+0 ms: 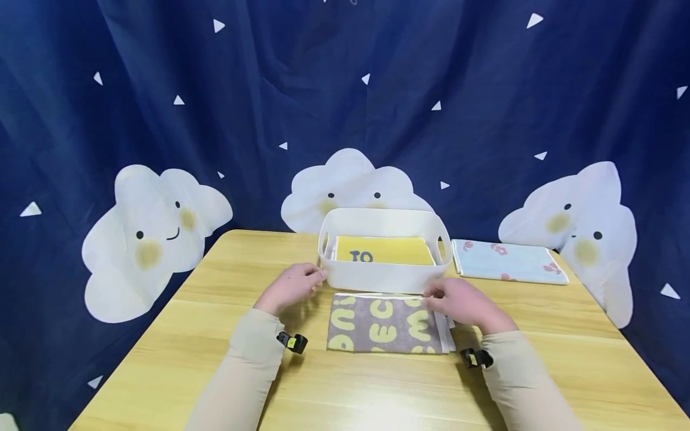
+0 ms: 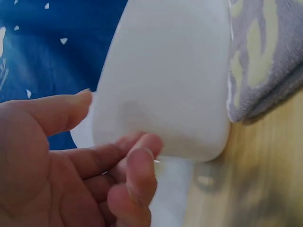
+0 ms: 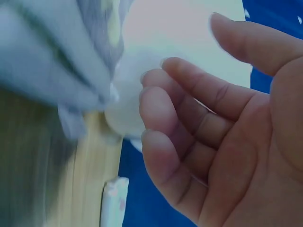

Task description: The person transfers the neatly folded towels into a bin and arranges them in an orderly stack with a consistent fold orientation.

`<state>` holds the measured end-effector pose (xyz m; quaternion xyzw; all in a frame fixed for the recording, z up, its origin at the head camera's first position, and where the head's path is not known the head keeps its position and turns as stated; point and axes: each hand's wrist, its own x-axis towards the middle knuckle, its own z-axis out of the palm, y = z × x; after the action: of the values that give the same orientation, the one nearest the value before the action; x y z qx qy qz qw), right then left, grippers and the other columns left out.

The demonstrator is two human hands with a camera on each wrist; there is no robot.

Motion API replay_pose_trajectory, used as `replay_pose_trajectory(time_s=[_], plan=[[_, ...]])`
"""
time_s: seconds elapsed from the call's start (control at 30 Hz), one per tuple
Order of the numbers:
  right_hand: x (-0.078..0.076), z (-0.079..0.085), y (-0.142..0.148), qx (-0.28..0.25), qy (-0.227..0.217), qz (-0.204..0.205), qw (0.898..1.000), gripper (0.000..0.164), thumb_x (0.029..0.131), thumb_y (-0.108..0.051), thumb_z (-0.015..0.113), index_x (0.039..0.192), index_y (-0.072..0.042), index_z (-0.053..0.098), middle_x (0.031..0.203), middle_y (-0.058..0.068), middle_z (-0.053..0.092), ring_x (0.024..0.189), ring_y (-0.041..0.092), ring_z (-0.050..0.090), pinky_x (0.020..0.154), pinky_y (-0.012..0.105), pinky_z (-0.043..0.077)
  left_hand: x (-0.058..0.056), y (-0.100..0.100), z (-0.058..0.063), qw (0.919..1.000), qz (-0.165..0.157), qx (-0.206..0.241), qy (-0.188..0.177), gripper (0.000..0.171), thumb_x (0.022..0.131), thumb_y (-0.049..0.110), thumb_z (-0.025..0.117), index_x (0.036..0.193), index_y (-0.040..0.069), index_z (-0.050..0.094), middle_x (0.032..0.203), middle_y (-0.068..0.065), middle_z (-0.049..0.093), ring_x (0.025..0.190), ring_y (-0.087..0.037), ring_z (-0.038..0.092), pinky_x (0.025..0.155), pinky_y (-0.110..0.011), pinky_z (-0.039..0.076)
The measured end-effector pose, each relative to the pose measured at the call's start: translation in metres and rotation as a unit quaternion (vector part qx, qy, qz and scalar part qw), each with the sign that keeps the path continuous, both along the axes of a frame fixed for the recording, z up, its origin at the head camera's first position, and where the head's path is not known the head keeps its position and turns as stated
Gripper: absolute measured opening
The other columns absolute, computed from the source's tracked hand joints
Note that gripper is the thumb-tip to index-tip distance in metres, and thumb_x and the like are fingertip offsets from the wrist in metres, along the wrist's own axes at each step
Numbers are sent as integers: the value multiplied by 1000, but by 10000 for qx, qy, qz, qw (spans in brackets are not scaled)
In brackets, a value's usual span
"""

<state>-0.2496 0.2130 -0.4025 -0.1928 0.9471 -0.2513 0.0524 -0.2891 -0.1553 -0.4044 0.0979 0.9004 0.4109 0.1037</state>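
A white plastic basket point(image 1: 377, 278) with handle holes stands at the back of the table, and a folded yellow towel point(image 1: 399, 250) with dark lettering lies inside. Right in front of it lies a folded grey-purple towel point(image 1: 366, 326) with yellow letters, its right edge showing loose layers. My left hand point(image 1: 291, 286) is beside the basket's left front corner, fingers loosely bent and nothing between them. Near the right front corner, my right hand point(image 1: 460, 299) overlaps the grey towel's far right corner; in the right wrist view its bent fingers point(image 3: 158, 111) hold nothing.
A folded light blue towel point(image 1: 509, 262) with pink flowers lies to the right of the basket near the table's back edge. The wooden table point(image 1: 188, 347) reaches a dark blue curtain point(image 1: 302, 72) with white clouds behind it. Each wrist carries a small black camera.
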Motion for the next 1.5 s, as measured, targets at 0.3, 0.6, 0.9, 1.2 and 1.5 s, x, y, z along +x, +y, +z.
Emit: replay_pose_trajectory(time_s=[0.3,0.6,0.9,1.2,1.5], plan=[[-5,-6,30,160,-259,-418,9987,13,82,-26,70,82,-15,64,73,-5,58,65,14,49,60,32,40,14,10,5,9921,-621,-1006,427,31,93,42,54,90,13,65,78,-5,59,67,-17,53,62,-34,43],[-8,-20,31,355,-845,-492,9946,18,79,-35,72,77,-19,64,70,-5,57,64,14,49,58,31,39,17,14,-6,9814,-948,-1654,227,31,89,43,59,80,14,65,70,3,57,63,-15,51,56,-32,43],[-10,-34,20,549,-992,-873,9897,31,72,-37,76,67,-13,56,60,-1,47,54,16,43,49,31,34,22,21,-19,9777,-1070,-1807,-68,32,76,44,72,66,17,59,60,5,51,54,-12,46,50,-30,39],[-6,-32,9,1060,-763,-1097,9854,40,70,-35,76,52,-16,45,49,-5,33,44,14,33,44,29,28,27,27,-28,9782,-1001,-1817,55,36,69,39,79,63,15,54,56,5,47,50,-12,42,48,-30,38],[-4,-30,3,1199,-871,-965,9842,30,74,-29,73,55,-14,56,51,-2,41,47,16,43,46,30,33,34,39,-25,9611,-1382,-2381,221,33,73,33,76,55,17,54,52,7,44,46,-10,40,44,-28,34]])
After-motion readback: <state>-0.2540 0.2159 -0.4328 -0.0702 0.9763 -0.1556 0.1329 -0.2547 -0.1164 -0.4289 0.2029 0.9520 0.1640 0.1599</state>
